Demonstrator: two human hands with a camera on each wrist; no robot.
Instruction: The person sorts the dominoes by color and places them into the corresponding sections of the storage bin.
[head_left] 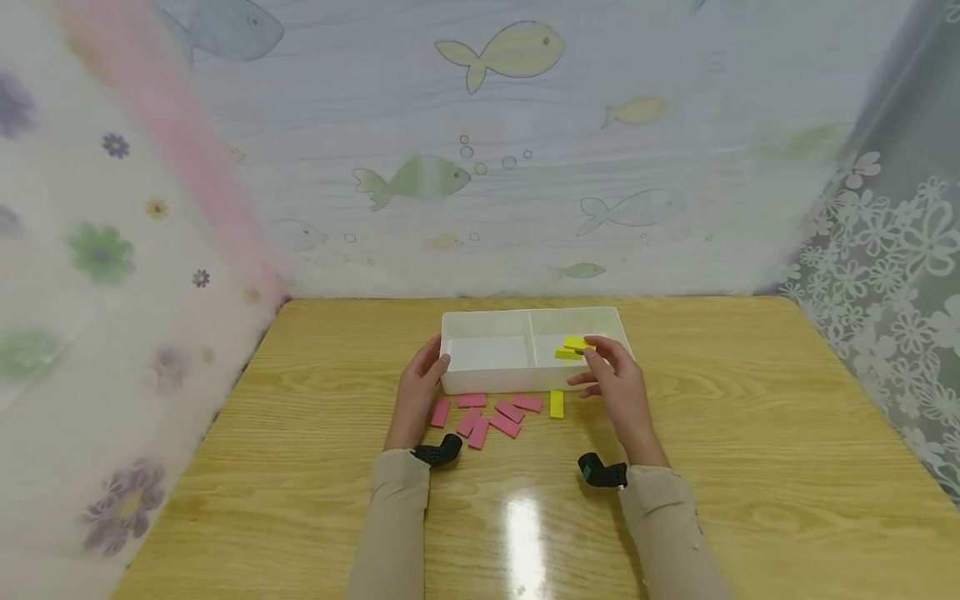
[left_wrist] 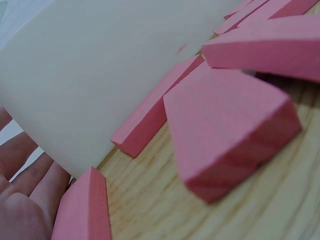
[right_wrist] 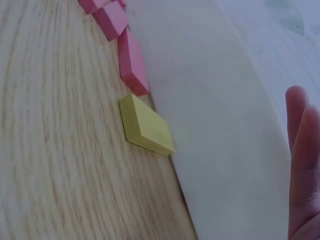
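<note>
A white two-compartment tray [head_left: 487, 379] sits mid-table. My left hand [head_left: 424, 377] rests with straight fingers against its left front corner; the left wrist view shows the palm [left_wrist: 22, 200] beside the tray wall [left_wrist: 100, 75]. My right hand [head_left: 609, 372] hovers over the right compartment, its relaxed fingertips at the yellow blocks [head_left: 572, 348] lying inside. The right wrist view shows straight fingers [right_wrist: 302, 165] holding nothing. Several pink blocks [head_left: 487, 415] lie scattered before the tray, seen close up [left_wrist: 230, 135]. One yellow block [head_left: 557, 404] lies on the table against the tray front [right_wrist: 145, 125].
The wooden table [head_left: 750, 433] is walled in by a fish-print curtain [head_left: 510, 150] behind, a floral one [head_left: 105, 250] at left and lace [head_left: 892, 275] at right. The tray's left compartment [head_left: 487, 352] holds nothing. Glare [head_left: 525, 525] shines between my sleeves.
</note>
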